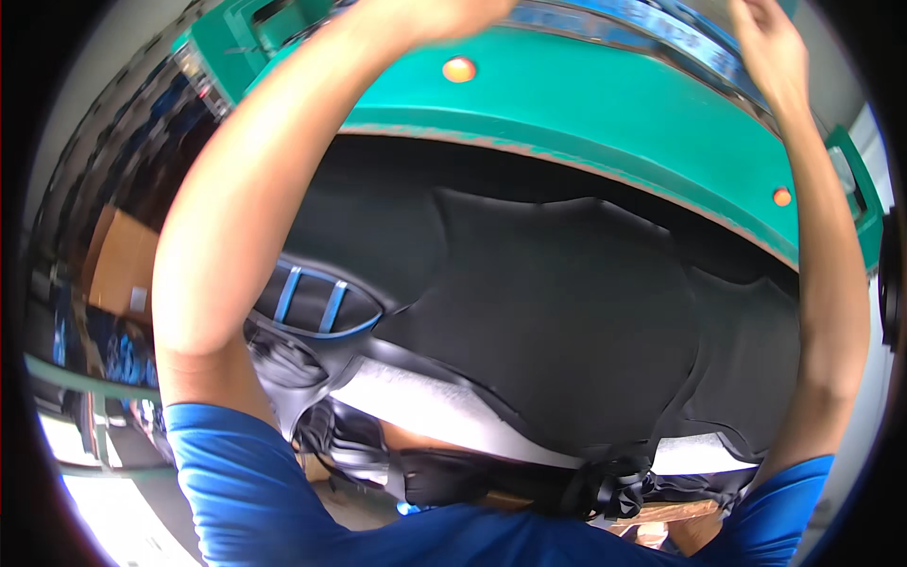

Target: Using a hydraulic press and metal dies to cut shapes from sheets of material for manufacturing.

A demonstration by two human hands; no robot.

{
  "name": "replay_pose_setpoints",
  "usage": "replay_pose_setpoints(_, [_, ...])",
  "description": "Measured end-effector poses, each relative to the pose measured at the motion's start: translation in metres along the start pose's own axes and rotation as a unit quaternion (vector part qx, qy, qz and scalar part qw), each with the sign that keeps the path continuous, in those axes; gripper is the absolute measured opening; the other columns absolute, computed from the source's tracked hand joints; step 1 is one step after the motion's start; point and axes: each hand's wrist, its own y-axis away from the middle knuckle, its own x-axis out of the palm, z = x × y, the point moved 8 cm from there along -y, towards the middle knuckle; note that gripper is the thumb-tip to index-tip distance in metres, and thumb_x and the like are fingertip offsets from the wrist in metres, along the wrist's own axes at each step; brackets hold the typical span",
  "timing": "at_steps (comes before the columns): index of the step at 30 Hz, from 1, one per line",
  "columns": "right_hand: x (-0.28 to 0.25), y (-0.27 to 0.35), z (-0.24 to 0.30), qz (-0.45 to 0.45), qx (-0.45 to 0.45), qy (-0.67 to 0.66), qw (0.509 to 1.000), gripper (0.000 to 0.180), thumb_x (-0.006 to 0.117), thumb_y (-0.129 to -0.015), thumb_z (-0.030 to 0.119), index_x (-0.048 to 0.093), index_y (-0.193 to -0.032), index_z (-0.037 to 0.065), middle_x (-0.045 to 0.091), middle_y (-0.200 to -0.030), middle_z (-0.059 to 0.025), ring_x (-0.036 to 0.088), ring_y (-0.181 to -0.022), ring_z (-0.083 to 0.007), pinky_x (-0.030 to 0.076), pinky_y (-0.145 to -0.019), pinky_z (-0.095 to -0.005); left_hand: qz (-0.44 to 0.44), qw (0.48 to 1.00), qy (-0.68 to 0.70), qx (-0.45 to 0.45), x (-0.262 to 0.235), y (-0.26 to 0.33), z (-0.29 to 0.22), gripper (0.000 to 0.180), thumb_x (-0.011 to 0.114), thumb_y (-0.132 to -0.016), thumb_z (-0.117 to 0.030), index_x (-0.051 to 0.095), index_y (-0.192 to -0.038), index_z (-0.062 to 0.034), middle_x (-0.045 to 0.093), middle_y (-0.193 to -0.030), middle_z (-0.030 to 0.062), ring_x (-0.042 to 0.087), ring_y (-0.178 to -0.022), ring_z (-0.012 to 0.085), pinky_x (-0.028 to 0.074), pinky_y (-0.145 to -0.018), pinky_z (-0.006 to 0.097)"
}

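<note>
My left hand is raised to the upper edge of the view, over the top of a green machine. Its fingers are blurred and partly out of the picture. My right hand is up at the top right, beside the same machine, with its fingertips cut off by the edge. What either hand touches cannot be made out. Below and between my arms lies black sheet material in overlapping pieces with cut edges. On its left part rests a curved blue frame with two crossbars, which looks like a cutting die.
An orange round button sits on the machine's front at left, another orange button at right. A cardboard box stands at far left. Black strips hang along the near edge, by a pale surface.
</note>
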Motion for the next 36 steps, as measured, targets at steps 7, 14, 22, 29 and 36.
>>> replay_pose_setpoints(7, [0.049, 0.189, 0.054, 0.225, -0.089, -0.146, 0.959, 0.01, 0.062, -0.095, 0.008, 0.065, -0.103, 0.001, 0.065, -0.096, -0.0033, 0.059, -0.089, -0.0098, 0.05, -0.082, -0.0287, 0.117, 0.977, 0.007, -0.181, -0.039, 0.23, 0.167, 0.019, 0.068, -0.086, -0.01, 0.063, -0.097, 0.0034, 0.064, -0.082, 0.0091, 0.059, -0.076, 0.0133, 0.051, -0.073, 0.03])
replay_pose_setpoints(14, [0.112, 0.354, 0.145, 0.412, -0.147, -0.228, 0.87, 0.012, 0.069, -0.079, 0.001, 0.066, -0.09, 0.004, 0.067, -0.086, -0.0123, 0.067, -0.078, -0.029, 0.055, -0.068, -0.0367, 0.089, 0.965, -0.063, -0.24, 0.008, 0.377, 0.2, 0.034, 0.073, -0.079, -0.022, 0.066, -0.099, 0.0032, 0.068, -0.094, 0.018, 0.067, -0.089, 0.0328, 0.054, -0.083, 0.041])
replay_pose_setpoints(22, [0.132, 0.407, 0.209, 0.451, -0.214, -0.288, 0.817, 0.008, 0.068, -0.081, 0.004, 0.067, -0.088, 0.001, 0.068, -0.089, -0.0107, 0.066, -0.081, -0.0262, 0.055, -0.074, -0.0372, 0.143, 0.897, -0.229, -0.351, 0.005, 0.382, 0.241, 0.035, 0.071, -0.082, -0.026, 0.062, -0.101, 0.0015, 0.065, -0.105, 0.0222, 0.064, -0.1, 0.0375, 0.052, -0.089, 0.043])
replay_pose_setpoints(29, [0.162, 0.407, 0.24, 0.39, -0.212, -0.299, 0.845, 0.025, 0.067, -0.083, 0.005, 0.065, -0.107, -0.002, 0.065, -0.112, -0.0148, 0.062, -0.101, -0.029, 0.051, -0.09, -0.0385, 0.308, 0.835, -0.235, -0.39, 0.014, 0.365, 0.244, 0.035, 0.06, -0.087, -0.022, 0.063, -0.109, 0.0048, 0.067, -0.113, 0.025, 0.065, -0.109, 0.0364, 0.052, -0.094, 0.042])
replay_pose_setpoints(36, [0.201, 0.4, 0.261, 0.451, -0.105, -0.292, 0.837, 0.031, 0.062, -0.09, 0.01, 0.06, -0.118, -0.002, 0.066, -0.111, -0.0214, 0.066, -0.099, -0.0365, 0.055, -0.087, -0.0419, 0.317, 0.856, -0.19, -0.361, 0.013, 0.363, 0.25, 0.038, 0.058, -0.086, -0.027, 0.065, -0.103, 0.0064, 0.068, -0.108, 0.0261, 0.065, -0.107, 0.0386, 0.05, -0.095, 0.044])
